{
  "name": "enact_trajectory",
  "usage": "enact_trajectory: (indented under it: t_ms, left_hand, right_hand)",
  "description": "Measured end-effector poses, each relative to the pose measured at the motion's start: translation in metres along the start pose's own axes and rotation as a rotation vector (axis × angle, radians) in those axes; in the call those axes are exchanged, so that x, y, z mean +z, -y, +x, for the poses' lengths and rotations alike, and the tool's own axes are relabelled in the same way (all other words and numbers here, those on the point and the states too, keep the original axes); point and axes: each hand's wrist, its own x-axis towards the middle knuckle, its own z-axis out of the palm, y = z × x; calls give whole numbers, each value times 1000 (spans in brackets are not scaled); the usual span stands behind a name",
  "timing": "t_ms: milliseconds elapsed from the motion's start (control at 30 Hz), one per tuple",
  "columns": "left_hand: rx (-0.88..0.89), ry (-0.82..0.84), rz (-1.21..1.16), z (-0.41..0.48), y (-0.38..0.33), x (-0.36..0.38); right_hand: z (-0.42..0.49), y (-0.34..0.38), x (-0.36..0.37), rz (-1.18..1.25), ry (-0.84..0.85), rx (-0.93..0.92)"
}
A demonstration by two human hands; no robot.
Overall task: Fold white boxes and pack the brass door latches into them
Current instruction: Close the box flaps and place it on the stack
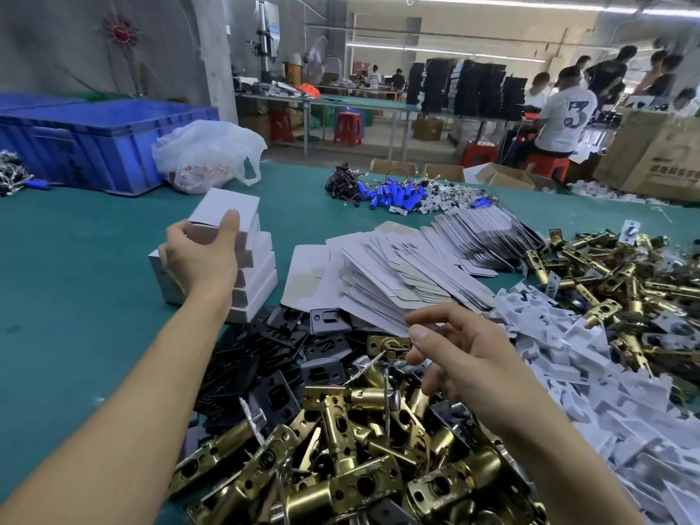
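Left hand [200, 259]: fingers curled round a folded white box [227, 204] atop the box stack [259, 276], left.
Right hand [466, 358]: fingers loose, empty, over the near brass door latches [341, 452] heaped on the worktop [75, 297].

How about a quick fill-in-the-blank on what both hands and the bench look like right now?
1. The left hand grips a folded white box on top of a ____ of finished boxes.
2. The right hand hovers, fingers loose, above a pile of ____ latches.
3. The big plastic crate at far left is ____.

Missing words: stack; brass; blue.
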Motion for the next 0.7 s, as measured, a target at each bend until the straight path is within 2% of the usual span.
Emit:
enact_trajectory:
  t_ms: [267, 433, 700]
  left_hand:
    - [-13, 16, 230, 1, 1, -1]
    - [45, 84, 249, -13, 7, -1]
    - [157, 1, 285, -12, 19, 1]
  right_hand:
    - [-1, 2, -1, 22, -2, 12]
    - [-1, 3, 0, 17, 8, 4]
    - [0, 0, -3, 25, -3, 11]
